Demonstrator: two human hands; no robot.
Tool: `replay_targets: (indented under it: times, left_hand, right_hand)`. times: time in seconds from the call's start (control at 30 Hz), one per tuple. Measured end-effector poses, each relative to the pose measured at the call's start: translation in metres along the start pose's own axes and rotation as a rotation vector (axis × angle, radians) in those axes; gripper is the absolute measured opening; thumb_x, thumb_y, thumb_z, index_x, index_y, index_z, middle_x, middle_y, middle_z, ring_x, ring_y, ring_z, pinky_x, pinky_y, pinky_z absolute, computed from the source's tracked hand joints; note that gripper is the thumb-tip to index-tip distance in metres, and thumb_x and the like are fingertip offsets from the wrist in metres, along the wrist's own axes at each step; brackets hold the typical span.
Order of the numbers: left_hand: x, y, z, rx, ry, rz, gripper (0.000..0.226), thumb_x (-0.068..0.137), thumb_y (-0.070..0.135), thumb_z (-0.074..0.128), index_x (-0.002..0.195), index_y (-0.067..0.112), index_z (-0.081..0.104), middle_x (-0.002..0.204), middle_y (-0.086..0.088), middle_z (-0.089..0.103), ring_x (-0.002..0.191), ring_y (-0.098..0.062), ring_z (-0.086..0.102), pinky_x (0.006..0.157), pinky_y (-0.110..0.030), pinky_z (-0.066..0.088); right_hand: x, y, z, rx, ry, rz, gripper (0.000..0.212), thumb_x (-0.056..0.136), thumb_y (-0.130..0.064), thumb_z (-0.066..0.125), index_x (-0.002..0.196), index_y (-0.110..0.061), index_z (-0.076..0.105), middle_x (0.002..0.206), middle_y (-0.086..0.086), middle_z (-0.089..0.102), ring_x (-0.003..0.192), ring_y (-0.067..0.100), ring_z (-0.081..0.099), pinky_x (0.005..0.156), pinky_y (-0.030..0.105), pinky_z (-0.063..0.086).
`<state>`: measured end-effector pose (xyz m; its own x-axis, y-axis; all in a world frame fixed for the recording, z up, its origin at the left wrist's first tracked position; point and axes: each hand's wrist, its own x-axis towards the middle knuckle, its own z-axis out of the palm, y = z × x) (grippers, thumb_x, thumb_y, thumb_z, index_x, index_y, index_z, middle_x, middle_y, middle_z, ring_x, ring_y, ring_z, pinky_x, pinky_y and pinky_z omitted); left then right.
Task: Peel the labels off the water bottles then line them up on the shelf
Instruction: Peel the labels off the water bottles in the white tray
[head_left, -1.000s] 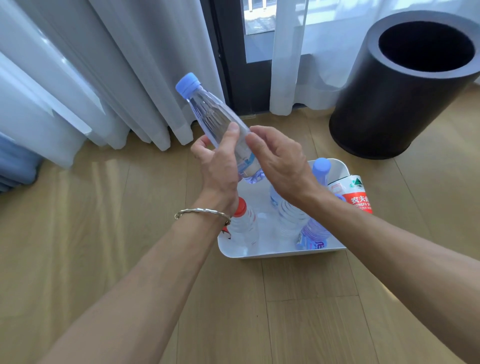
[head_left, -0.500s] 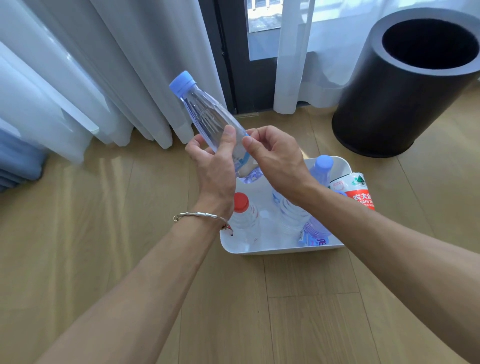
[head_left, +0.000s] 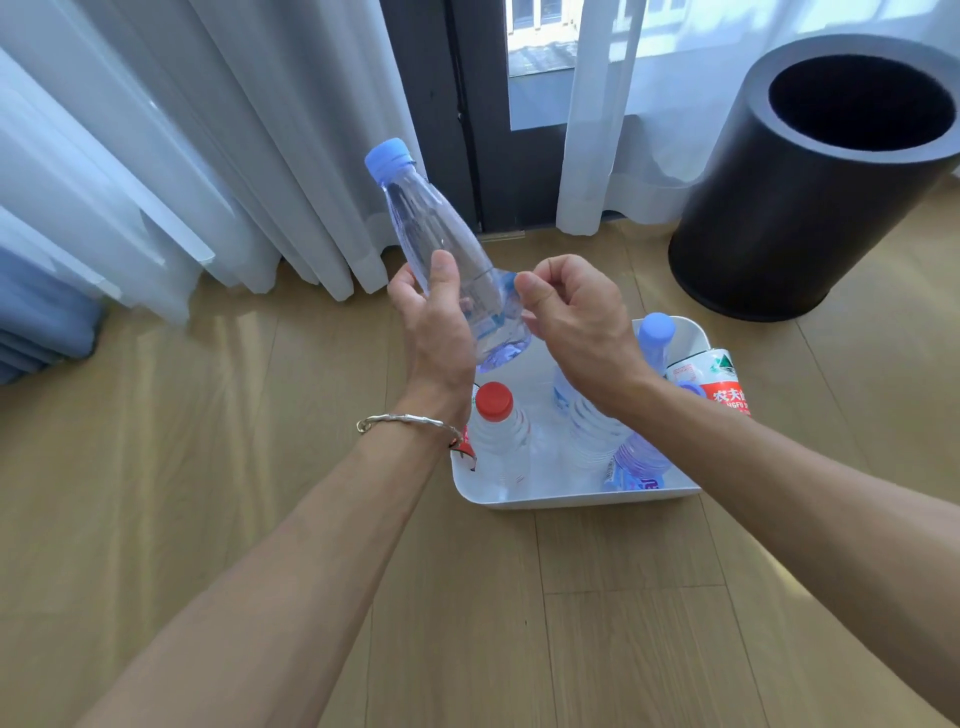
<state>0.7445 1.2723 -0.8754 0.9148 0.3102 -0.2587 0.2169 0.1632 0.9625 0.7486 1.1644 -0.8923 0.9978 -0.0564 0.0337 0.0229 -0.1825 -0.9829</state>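
Note:
My left hand (head_left: 441, 332) grips a clear water bottle (head_left: 431, 234) with a light blue cap, tilted with the cap up and to the left, above the floor. My right hand (head_left: 576, 322) pinches the edge of the bottle's clear blue label (head_left: 506, 299) between thumb and forefinger; the label stands partly away from the bottle. Below the hands a white tub (head_left: 571, 496) holds a red-capped bottle (head_left: 498, 431), a blue-capped bottle (head_left: 655, 338) and others partly hidden by my right wrist.
A tall black cylindrical bin (head_left: 810, 197) stands open at the back right. A bottle with a red and white label (head_left: 719, 384) leans at the tub's right side. White curtains (head_left: 218, 135) hang along the back. The wooden floor (head_left: 208, 467) spreads left and front.
The bottle has been tipped a little more upright. My right fingers have shifted from the bottle's side to its label edge and pulled that edge off the bottle.

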Motion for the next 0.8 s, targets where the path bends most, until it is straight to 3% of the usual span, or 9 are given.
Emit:
replay_targets:
  times: [0.07,0.13,0.2,0.27,0.37,0.47,0.57,0.7,0.8]
  left_hand:
    - [0.002,0.001,-0.004,-0.014,0.035,-0.021,0.042,0.103,0.04,0.03,0.139,0.018,0.033,0.119,-0.009,0.061,0.083,-0.005,0.062,0.064,-0.028,0.056]
    - [0.004,0.003,-0.008,-0.04,0.055,-0.03,0.043,0.103,0.041,0.027,0.137,0.018,0.036,0.112,-0.008,0.065,0.081,-0.006,0.064,0.076,-0.039,0.057]
    - [0.004,0.005,-0.01,-0.072,0.061,-0.031,0.043,0.103,0.041,0.027,0.137,0.017,0.037,0.105,-0.005,0.066,0.083,-0.01,0.068,0.079,-0.043,0.057]
    - [0.004,0.006,-0.011,-0.095,0.06,-0.036,0.043,0.103,0.041,0.029,0.137,0.016,0.035,0.112,-0.01,0.065,0.096,-0.023,0.068,0.078,-0.042,0.057]
    - [0.004,0.004,-0.01,-0.139,0.042,-0.024,0.047,0.1,0.042,0.035,0.139,0.016,0.032,0.124,-0.018,0.06,0.105,-0.028,0.066,0.087,-0.047,0.056]
    - [0.001,0.003,-0.004,-0.15,0.002,-0.002,0.061,0.09,0.048,0.05,0.139,0.02,0.028,0.129,-0.017,0.055,0.111,-0.028,0.063,0.091,-0.048,0.054]
    - [0.0,0.004,0.005,-0.135,0.009,-0.007,0.063,0.092,0.039,0.058,0.14,0.018,0.023,0.129,-0.016,0.054,0.113,-0.03,0.062,0.089,-0.043,0.056]
    - [0.001,0.003,0.013,-0.184,0.053,-0.046,0.06,0.092,0.035,0.06,0.138,0.017,0.025,0.125,-0.014,0.057,0.104,-0.028,0.066,0.083,-0.046,0.056]
    - [0.003,0.002,0.013,-0.156,0.063,-0.041,0.058,0.094,0.033,0.058,0.139,0.015,0.026,0.125,-0.012,0.057,0.105,-0.025,0.065,0.088,-0.049,0.055]
  right_hand:
    - [-0.002,-0.003,0.004,0.021,-0.044,-0.009,0.013,0.095,-0.021,0.058,0.083,-0.02,0.055,0.079,-0.004,0.058,0.075,0.01,0.058,0.078,0.03,0.057]
    - [-0.006,-0.005,0.008,0.029,-0.128,-0.002,0.01,0.095,-0.025,0.057,0.098,-0.016,0.058,0.089,-0.005,0.062,0.075,-0.001,0.058,0.07,0.009,0.048]
    - [-0.009,-0.005,0.012,0.103,-0.275,0.008,0.016,0.097,-0.029,0.053,0.109,-0.02,0.058,0.099,-0.007,0.066,0.086,-0.002,0.063,0.078,0.01,0.048]
    - [-0.012,-0.004,0.014,0.142,-0.397,-0.001,0.015,0.096,-0.029,0.052,0.111,-0.029,0.057,0.101,-0.012,0.068,0.093,-0.002,0.065,0.085,0.016,0.05]
    - [-0.014,0.002,0.018,0.004,-0.378,-0.05,0.046,0.092,-0.041,0.06,0.134,-0.027,0.051,0.123,-0.008,0.065,0.114,0.004,0.06,0.101,0.029,0.047]
    - [-0.014,0.004,0.016,-0.118,-0.265,-0.052,0.068,0.09,-0.045,0.06,0.149,-0.026,0.032,0.138,-0.007,0.054,0.121,0.005,0.052,0.094,0.005,0.041]
    - [-0.013,0.007,0.013,-0.068,-0.21,-0.119,0.062,0.093,-0.038,0.059,0.148,-0.022,0.035,0.132,-0.005,0.058,0.115,0.002,0.055,0.091,0.009,0.045]
    - [-0.013,0.004,0.012,0.042,-0.111,-0.163,0.04,0.095,-0.021,0.059,0.134,-0.014,0.055,0.126,-0.012,0.056,0.112,-0.006,0.051,0.09,0.004,0.039]
    - [-0.011,0.0,0.01,0.159,-0.047,-0.132,0.025,0.095,-0.012,0.059,0.118,-0.012,0.067,0.113,-0.006,0.065,0.103,-0.001,0.06,0.091,0.013,0.046]
